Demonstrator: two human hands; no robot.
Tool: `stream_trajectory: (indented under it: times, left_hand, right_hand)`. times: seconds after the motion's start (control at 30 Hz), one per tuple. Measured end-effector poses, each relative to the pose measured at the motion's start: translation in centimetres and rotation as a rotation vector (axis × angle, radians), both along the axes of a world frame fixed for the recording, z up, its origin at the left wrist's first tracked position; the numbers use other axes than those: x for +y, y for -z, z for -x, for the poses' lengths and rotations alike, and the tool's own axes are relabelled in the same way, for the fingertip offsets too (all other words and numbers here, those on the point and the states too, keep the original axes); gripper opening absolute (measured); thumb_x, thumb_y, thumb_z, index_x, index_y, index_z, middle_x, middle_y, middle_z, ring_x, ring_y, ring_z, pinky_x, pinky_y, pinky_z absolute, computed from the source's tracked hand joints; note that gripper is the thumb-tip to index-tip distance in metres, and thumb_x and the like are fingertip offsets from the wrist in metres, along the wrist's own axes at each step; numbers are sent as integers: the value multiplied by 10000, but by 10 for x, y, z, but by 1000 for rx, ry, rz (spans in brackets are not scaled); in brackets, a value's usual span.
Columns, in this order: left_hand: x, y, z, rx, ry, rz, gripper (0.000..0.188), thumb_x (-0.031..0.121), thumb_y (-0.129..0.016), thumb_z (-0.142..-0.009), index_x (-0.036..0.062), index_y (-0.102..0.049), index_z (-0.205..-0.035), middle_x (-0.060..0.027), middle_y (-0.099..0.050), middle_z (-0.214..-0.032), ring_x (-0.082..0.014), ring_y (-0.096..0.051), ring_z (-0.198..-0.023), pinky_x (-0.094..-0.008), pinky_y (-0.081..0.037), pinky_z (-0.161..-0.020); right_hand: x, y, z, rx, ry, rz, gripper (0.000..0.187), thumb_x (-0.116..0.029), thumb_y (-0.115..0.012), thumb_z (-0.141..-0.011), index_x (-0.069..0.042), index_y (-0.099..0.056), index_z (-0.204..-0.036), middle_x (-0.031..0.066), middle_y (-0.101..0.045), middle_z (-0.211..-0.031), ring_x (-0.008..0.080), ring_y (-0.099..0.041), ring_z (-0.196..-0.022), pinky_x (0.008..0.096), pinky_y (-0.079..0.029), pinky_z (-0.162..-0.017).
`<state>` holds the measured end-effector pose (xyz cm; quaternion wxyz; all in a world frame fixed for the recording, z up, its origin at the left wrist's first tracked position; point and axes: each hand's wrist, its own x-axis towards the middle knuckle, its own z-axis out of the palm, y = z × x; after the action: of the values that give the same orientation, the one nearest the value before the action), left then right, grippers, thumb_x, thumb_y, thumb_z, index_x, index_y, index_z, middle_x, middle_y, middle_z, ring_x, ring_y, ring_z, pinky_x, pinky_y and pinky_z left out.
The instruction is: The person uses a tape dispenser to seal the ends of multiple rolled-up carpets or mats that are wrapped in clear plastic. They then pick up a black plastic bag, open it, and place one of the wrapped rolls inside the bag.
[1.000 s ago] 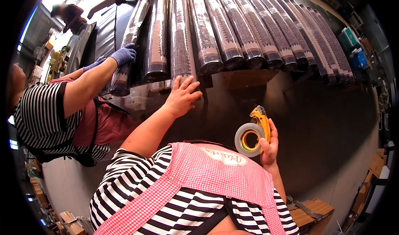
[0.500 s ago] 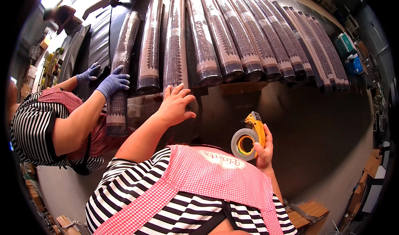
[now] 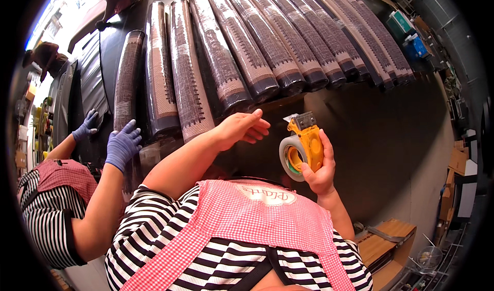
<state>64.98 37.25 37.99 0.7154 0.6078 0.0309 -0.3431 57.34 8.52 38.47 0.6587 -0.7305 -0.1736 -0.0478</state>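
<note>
My right hand is wrapped around a yellow handheld tape dispenser, its cutter end pointing up. A large grey roll of tape is mounted on its left side. With fingers stretched out and nothing in it, my left hand hovers just short of the near ends of the rolled rugs. Closest to that hand are a plastic-wrapped brown-and-beige rug roll and the dark-ended roll to its right.
Several more wrapped rolls lie side by side across the dark table. On my left, a co-worker's blue-gloved hand rests by a shorter roll. An open cardboard box stands low at right, and blue bins are at far right.
My left hand has left the end of a roll and moved right, toward the dispenser. The dispenser has turned and risen slightly in my right hand. My view has shifted to the right.
</note>
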Motion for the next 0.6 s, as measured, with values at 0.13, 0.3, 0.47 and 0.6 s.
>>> stream_trajectory:
  times: [0.13,0.3,0.47,0.6]
  left_hand:
    - [-42,-3,-16,238,1,326,711,683,-435,-983,49,-704,-1158,-32,-701,-1068,-122,-599,-920,-302,-486,-838]
    - [-57,-13,-30,66,19,300,476,501,-647,-961,54,-724,-1109,3,-700,-1053,-71,-575,-892,-245,-448,-792]
    - [-63,-4,-49,-48,-35,154,235,245,-709,-956,38,-720,-1067,-32,-711,-1001,-113,-661,-947,-275,-528,-843]
    - [-65,-3,-72,-138,-70,-97,165,209,-696,-958,47,-725,-976,16,-686,-874,-57,-595,-788,-231,-479,-711]
  right_hand:
    - [-1,-7,0,-389,97,343,921,-61,-759,-662,-71,-390,-1506,158,-595,-1130,282,-637,-955,352,-545,-823]
    - [2,-1,-3,-497,162,498,964,-87,-808,-623,-122,-411,-1500,127,-591,-989,286,-624,-783,376,-557,-646]
    - [-6,18,-20,-403,144,483,978,-46,-796,-615,-112,-391,-1503,138,-553,-970,286,-593,-775,382,-521,-676]
    - [-4,36,-49,-362,71,372,949,-97,-807,-626,-132,-422,-1493,131,-577,-991,294,-637,-776,382,-565,-662]
